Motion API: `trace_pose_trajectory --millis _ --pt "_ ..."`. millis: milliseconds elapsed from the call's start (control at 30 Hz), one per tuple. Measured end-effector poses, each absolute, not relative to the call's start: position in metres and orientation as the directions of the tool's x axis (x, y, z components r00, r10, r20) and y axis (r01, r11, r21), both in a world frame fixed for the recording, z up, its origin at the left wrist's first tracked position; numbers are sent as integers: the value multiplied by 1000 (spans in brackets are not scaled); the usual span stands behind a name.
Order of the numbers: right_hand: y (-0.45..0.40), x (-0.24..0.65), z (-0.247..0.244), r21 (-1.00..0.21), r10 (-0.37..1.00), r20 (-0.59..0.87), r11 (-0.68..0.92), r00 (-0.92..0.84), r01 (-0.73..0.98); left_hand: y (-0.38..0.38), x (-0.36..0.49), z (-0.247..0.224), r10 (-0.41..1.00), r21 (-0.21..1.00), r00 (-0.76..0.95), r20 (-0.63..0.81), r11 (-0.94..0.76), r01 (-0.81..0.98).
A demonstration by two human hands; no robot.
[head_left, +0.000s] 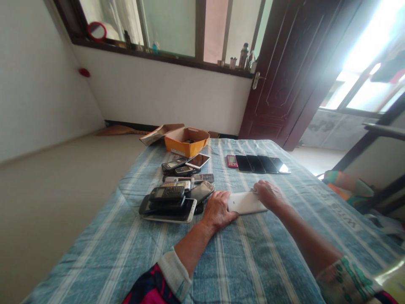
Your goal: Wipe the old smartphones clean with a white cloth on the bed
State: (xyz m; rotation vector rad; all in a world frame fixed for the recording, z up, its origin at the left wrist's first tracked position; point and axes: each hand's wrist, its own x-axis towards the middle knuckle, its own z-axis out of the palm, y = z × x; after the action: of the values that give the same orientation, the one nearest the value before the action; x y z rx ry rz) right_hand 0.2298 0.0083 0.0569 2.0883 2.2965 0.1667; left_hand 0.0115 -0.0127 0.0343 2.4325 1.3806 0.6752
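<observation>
From where I stand, a loose heap of old phones lies on the left of the striped cloth (107,240). A black phone (167,193) tops its near side, with a white-edged phone (191,211) under it, and behind the heap, on the far side, an orange box (180,148) sits with its flap open.

Just right of the heap, the left hand (218,209) is part closed round the left end of a white phone (245,203), thumb along the near edge, fingers at the far corner. That phone lies back up between the two hands, its long side running left to right; I can't tell whether it rests flat or is a little raised.

It looks light and stiff, and I'd expect the smooth back to be slippery and the hidden face, probably glass, to dislike a knock. The long edges seem the surest place to take hold, rather than pressing on the flat back.

Farther off, beyond it, a pink phone (232,161) begins a neat row, with dark phones (256,164) side by side to its right.

The right hand (268,195) is at the white phone's right end, fingers bent at the far corner; whether they pinch it or merely touch it, I can't tell.
</observation>
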Motion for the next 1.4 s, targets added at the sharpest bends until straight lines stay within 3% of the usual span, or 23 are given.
trace_pose_trajectory --millis 533,1033,1400 --pt "-4 242 56 27 997 63 -52 51 998 -13 12 35 862 441 429 269 -506 741" --pt "-21 237 59 -14 998 3 -69 69 998 -11 12 31 852 436 440 285 -524 732" --pt "8 233 55 -80 994 57 -93 98 992 -11 12 33 857 433 438 272 -515 739"
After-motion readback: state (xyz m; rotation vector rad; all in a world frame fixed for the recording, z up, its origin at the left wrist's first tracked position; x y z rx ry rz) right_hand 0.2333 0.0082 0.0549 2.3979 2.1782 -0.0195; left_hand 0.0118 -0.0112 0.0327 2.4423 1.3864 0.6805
